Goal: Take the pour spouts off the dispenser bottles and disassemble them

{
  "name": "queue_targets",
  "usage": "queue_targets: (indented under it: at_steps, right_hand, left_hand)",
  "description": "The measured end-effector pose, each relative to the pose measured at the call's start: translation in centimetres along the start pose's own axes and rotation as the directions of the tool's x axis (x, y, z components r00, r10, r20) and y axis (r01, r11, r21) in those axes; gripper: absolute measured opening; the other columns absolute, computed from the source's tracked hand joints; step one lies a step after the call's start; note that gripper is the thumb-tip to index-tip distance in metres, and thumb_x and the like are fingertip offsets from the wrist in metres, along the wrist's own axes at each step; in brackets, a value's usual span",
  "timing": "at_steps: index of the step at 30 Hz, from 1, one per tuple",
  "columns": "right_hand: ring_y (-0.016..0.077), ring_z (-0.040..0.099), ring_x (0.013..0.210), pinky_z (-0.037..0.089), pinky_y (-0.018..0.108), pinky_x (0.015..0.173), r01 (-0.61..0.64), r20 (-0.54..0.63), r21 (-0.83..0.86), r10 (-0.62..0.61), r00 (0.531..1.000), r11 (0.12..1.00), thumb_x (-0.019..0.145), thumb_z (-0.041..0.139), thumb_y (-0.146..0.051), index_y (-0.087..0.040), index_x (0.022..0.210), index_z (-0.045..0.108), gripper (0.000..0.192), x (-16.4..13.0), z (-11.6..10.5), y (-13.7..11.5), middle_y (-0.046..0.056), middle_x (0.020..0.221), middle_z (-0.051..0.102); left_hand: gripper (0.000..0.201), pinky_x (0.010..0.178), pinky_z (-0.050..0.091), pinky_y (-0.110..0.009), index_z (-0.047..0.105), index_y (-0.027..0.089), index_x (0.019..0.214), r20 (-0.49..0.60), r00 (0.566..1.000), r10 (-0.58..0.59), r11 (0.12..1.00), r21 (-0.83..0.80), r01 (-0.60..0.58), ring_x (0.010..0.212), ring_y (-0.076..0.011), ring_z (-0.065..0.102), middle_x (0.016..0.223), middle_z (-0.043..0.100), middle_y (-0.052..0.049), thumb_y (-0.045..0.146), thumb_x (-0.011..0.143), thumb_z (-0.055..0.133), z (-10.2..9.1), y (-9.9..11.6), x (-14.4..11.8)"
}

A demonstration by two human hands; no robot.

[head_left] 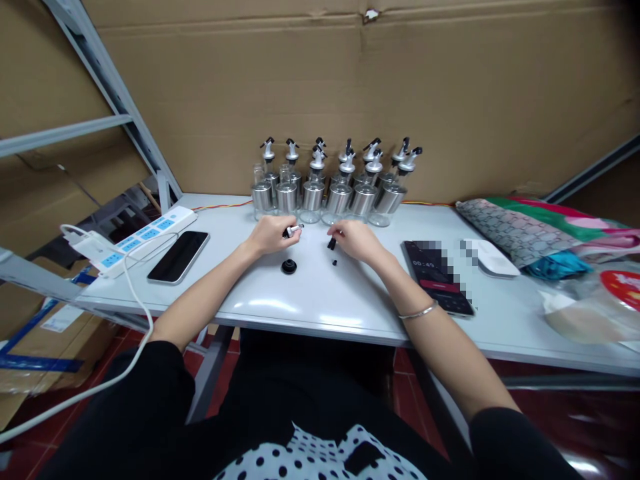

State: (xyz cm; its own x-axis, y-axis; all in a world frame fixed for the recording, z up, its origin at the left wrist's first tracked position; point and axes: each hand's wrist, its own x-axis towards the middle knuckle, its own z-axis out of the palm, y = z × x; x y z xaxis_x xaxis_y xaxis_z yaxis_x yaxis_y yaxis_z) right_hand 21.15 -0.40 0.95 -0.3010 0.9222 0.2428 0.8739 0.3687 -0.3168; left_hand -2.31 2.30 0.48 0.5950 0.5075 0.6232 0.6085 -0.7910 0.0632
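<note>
On near side of left hand [273, 235]: black round piece [289, 267]. Left grips silver pourer [295, 229]; right hand [354, 240] pinches black part [332, 244], tiny black bit [335, 263] near it.

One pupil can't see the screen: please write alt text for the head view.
A person's left hand holds a silver spout piece and the right hand a small black part over a white table. Nearby lie two loose black pieces; behind stand metal-sleeved glass bottles, most topped with spouts.
</note>
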Motion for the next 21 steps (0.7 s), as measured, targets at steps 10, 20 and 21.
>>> queue_targets:
  at_steps: [10, 20, 21]
  right_hand:
    - [0.013, 0.06, 0.068, 0.045, 0.024, 0.062, 0.326, -0.213, 0.454, -0.254, 0.944, 0.829, 0.085, 0.054, -0.026, -0.016, 0.09, 0.071, 0.02, -1.0, -0.8, -3.7, 0.006, 0.085, 0.071]
    - [0.0133, 0.06, 0.07, 0.045, 0.023, 0.064, 0.281, -0.148, 0.482, -0.238, 0.96, 0.83, 0.084, 0.048, -0.022, -0.014, 0.09, 0.07, 0.024, -0.9, -0.7, -3.7, 0.004, 0.081, 0.071]
    - [0.0134, 0.06, 0.069, 0.045, 0.023, 0.064, 0.275, -0.15, 0.48, -0.23, 0.961, 0.833, 0.084, 0.048, -0.022, -0.014, 0.09, 0.07, 0.024, -0.9, -0.7, -3.8, 0.004, 0.079, 0.071]
  left_hand:
    - [0.019, 0.049, 0.031, -0.023, 0.053, 0.018, 0.067, -0.109, 0.974, 0.197, 0.98, 0.008, -0.198, 0.048, -0.0103, 0.051, 0.055, 0.057, 0.001, 0.028, 0.082, 0.047, 0.2, 2.0, 0.1]
    - [0.02, 0.052, 0.036, -0.022, 0.057, 0.016, 0.079, -0.12, 0.968, 0.219, 0.975, -0.001, -0.22, 0.054, -0.0106, 0.056, 0.062, 0.061, 0.0, 0.029, 0.088, 0.044, 0.3, 2.1, 0.0]
    - [0.02, 0.053, 0.037, -0.022, 0.057, 0.016, 0.081, -0.119, 0.969, 0.216, 0.976, -0.004, -0.218, 0.056, -0.0107, 0.057, 0.065, 0.062, 0.0, 0.028, 0.088, 0.043, 0.3, 2.0, 0.0]
